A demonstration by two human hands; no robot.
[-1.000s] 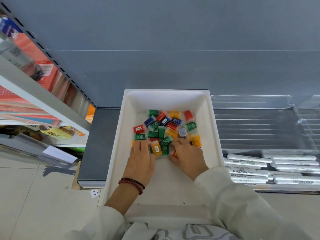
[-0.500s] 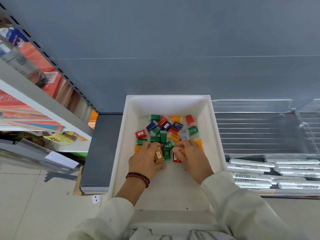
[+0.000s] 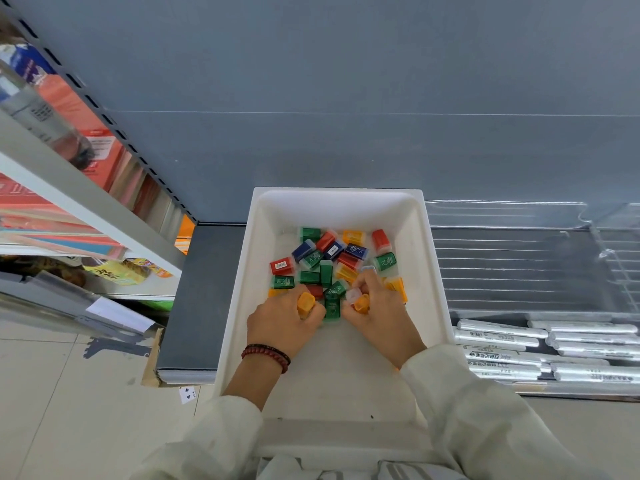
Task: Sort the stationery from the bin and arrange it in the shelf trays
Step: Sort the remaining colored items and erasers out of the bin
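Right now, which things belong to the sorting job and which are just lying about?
Job: white bin, coloured boxes, orange box in left hand, second orange box in right hand, clear shelf tray.
Lying about: playing card, side-shelf books, yellow packet.

Small red, green, blue and orange cases [image 3: 332, 251] lie jumbled in the far half of the white bin [image 3: 337, 202]. Nearer its middle, the left hand [image 3: 280, 323] grips one orange case [image 3: 306, 304] and the right hand [image 3: 381, 317] grips another [image 3: 362, 304].
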